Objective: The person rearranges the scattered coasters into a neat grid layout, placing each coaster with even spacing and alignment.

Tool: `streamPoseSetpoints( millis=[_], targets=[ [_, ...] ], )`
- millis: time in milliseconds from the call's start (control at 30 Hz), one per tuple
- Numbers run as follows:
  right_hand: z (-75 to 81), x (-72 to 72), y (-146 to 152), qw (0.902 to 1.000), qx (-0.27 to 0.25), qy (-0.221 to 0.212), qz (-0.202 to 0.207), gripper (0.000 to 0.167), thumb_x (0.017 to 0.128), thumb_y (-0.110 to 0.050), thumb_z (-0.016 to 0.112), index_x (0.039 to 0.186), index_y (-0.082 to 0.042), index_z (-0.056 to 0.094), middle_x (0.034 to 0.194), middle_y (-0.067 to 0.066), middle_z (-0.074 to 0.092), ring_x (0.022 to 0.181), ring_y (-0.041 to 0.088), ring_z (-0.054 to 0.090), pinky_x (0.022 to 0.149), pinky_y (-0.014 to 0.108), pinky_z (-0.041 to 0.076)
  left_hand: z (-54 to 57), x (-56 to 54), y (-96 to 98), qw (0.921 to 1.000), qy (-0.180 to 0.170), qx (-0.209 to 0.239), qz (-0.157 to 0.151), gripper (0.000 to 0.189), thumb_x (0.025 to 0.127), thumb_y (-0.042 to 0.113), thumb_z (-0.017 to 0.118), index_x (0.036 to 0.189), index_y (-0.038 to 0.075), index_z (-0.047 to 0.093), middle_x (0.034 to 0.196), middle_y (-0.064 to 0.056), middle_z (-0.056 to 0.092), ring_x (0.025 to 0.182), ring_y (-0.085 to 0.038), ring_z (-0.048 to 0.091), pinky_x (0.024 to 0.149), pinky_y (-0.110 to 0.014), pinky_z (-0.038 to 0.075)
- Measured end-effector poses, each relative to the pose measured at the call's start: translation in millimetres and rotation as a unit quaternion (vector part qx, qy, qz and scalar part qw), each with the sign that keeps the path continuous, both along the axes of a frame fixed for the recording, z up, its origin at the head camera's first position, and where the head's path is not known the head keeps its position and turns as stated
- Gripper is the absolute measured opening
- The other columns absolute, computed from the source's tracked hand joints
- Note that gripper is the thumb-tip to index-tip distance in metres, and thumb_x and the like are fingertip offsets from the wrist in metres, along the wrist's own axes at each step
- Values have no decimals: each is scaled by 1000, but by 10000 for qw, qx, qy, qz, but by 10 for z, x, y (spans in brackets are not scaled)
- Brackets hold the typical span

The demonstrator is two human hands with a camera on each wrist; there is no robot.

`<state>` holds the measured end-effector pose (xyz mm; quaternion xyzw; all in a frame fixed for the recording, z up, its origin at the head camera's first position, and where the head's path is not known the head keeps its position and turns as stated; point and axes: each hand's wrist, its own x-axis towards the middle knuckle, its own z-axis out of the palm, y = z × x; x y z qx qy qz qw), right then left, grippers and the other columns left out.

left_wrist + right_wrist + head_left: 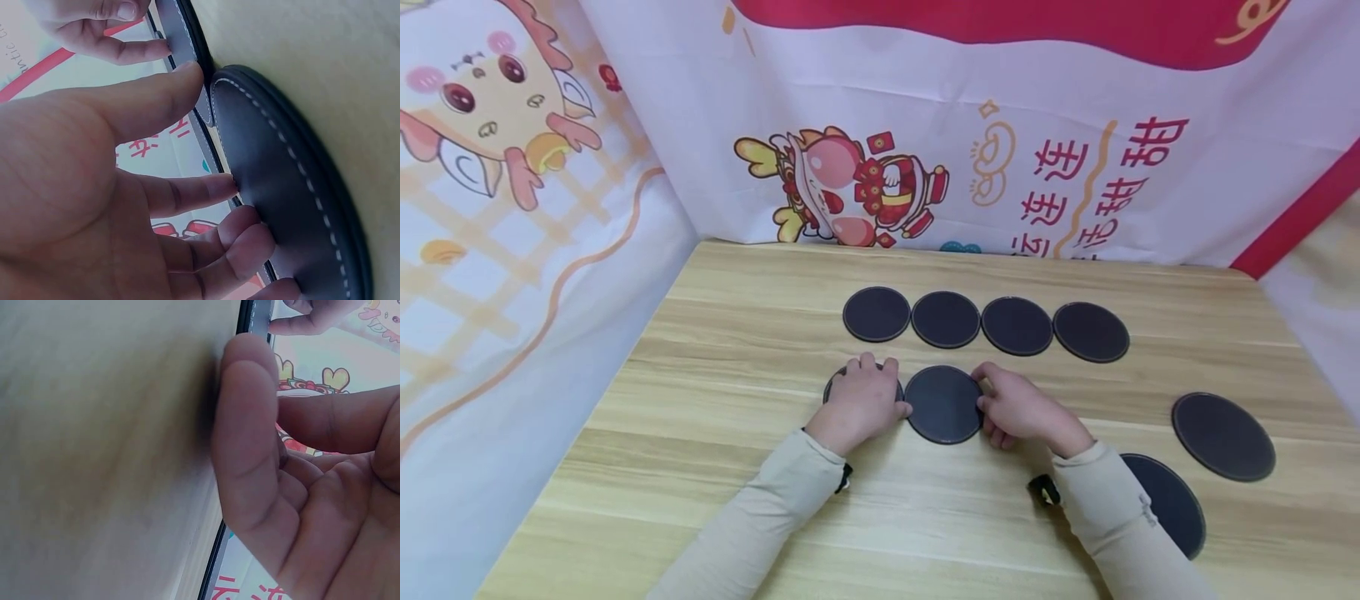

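Two round black coasters with pale stitching lie side by side in the nearer row. My left hand [859,404] rests on the left coaster [275,175], its fingertips on the top. The left thumb reaches over to the neighbouring coaster's edge. That second coaster [943,404] lies flat between the hands. At its right rim, my right hand [1017,407] holds the edge with thumb and index finger, the other fingers curled below. In the right wrist view a bent finger [247,431] hides most of this contact.
Behind the hands, a row of several matching coasters [945,319] runs edge to edge. Another coaster [1223,437] lies at the right, and one more [1176,508] is partly under the right sleeve. A printed cloth [850,75] hangs along the back of the wooden table [700,350].
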<state>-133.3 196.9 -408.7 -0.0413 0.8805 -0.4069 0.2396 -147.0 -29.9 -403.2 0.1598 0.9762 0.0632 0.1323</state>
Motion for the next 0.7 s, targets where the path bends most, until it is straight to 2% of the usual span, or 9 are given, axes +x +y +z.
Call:
streamPoseSetpoints(
  millis=[533, 700],
  targets=[
    [49, 43, -8, 9999, 65, 92, -30, 34, 102, 3, 46, 136, 4, 42, 66, 15, 60, 50, 24, 62, 46, 38, 54, 17, 13, 21, 9999, 115, -94, -35, 68, 92, 47, 72, 142, 5, 52, 124, -23, 53, 113, -39, 52, 89, -53, 48],
    [64, 43, 1, 10000, 44, 34, -6, 40, 103, 0, 48, 142, 3, 41, 68, 15, 60, 50, 23, 63, 48, 38, 55, 14, 11, 5, 9999, 73, -123, -25, 65, 94, 43, 70, 143, 5, 51, 123, -23, 53, 113, -39, 52, 88, -52, 49]
  ],
)
